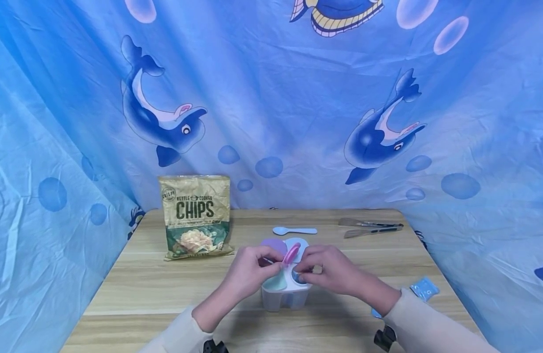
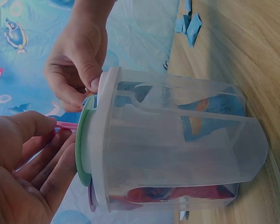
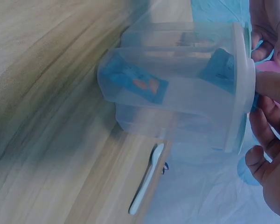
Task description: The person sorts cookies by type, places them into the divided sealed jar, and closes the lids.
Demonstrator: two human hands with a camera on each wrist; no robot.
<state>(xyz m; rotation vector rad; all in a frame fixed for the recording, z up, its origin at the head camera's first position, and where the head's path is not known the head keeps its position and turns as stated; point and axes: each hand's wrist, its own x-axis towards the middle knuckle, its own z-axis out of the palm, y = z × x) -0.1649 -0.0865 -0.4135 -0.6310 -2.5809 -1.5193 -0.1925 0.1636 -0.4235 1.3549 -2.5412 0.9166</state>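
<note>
A translucent plastic container (image 2: 172,154) stands upright on the table, divided into compartments with coloured round lids. My left hand (image 1: 253,268) pinches a pink lid (image 1: 291,253), raised on edge above the container. My right hand (image 1: 331,268) is at the uncovered opening, its thumb and fingers pinching a small blue packet (image 3: 219,70) that reaches partly inside. Below it, another blue packet (image 3: 135,79) lies at the bottom of that compartment. The purple lid (image 1: 271,243), light blue lid (image 1: 296,243) and green lid (image 1: 276,282) sit on top. A red packet (image 2: 177,192) shows through the wall.
At the back left stands a chips bag (image 1: 196,215). Behind the container lies a light blue spoon (image 1: 294,230), with tongs (image 1: 370,228) at the back right. Near the right sleeve is a blue packet (image 1: 425,288); another blue piece (image 1: 376,313) is mostly hidden by the sleeve.
</note>
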